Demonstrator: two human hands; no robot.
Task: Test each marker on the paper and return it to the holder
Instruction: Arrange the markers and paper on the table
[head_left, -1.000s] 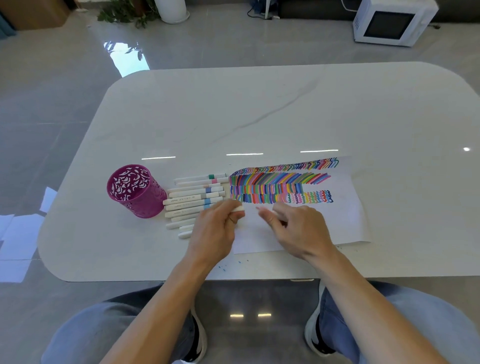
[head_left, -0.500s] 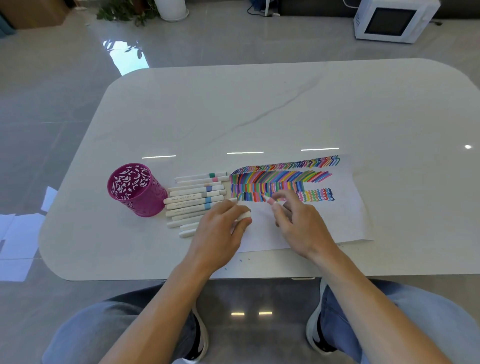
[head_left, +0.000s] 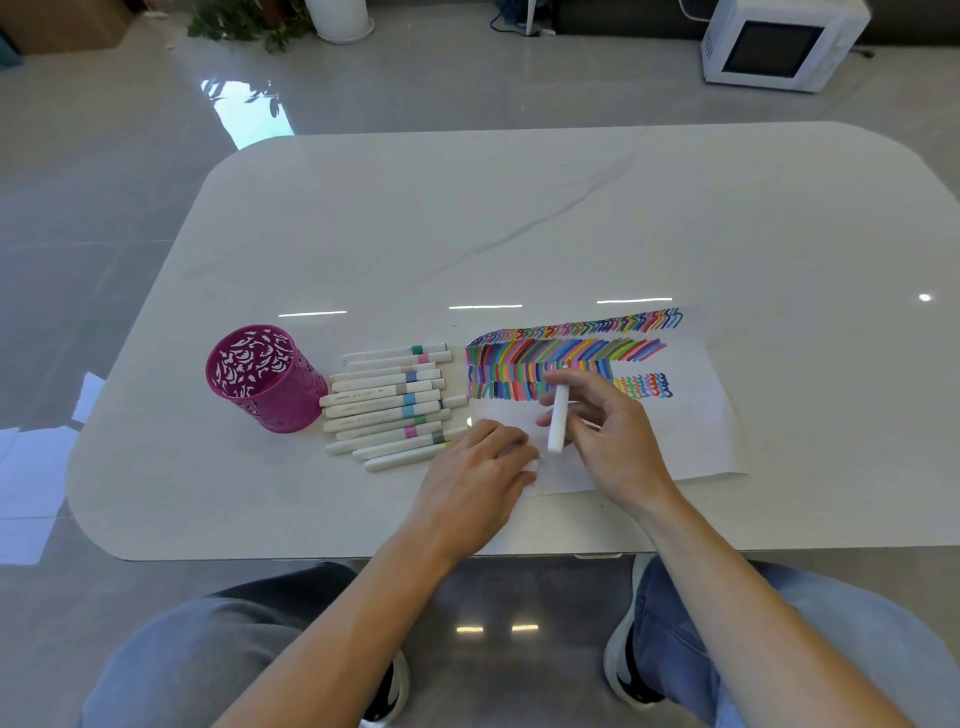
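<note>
Markers (head_left: 387, 402) lie in a tight row at the centre left of the frame, white barrels side by side on the pale table (head_left: 519, 218), each with a small coloured band near its right end. Just left of the row stands the holder (head_left: 262, 376), a magenta cup with a cut-out leaf pattern, upright, its side touching or almost touching the nearest barrels. No marker shows inside it.

Right of the row, the paper (head_left: 691, 431) lies flat, its upper part filled with rows of short strokes in many colours and a few wavy lines towards the right.

At the centre of the frame, the right hand (head_left: 615, 441) is over the paper, its fingers closed around one white marker (head_left: 559, 421). That marker stands nearly upright in the picture, its upper end at the lowest row of strokes and its lower end free below the fingers. Whether the tip touches the sheet cannot be told.

Just left of it, the left hand (head_left: 478, 478) rests at the lower left corner of the paper, fingers curled downward. Something small and white shows at its fingertips, but whether the hand grips anything cannot be told.

At the upper right of the frame a white microwave (head_left: 779, 44) sits on the floor.
</note>
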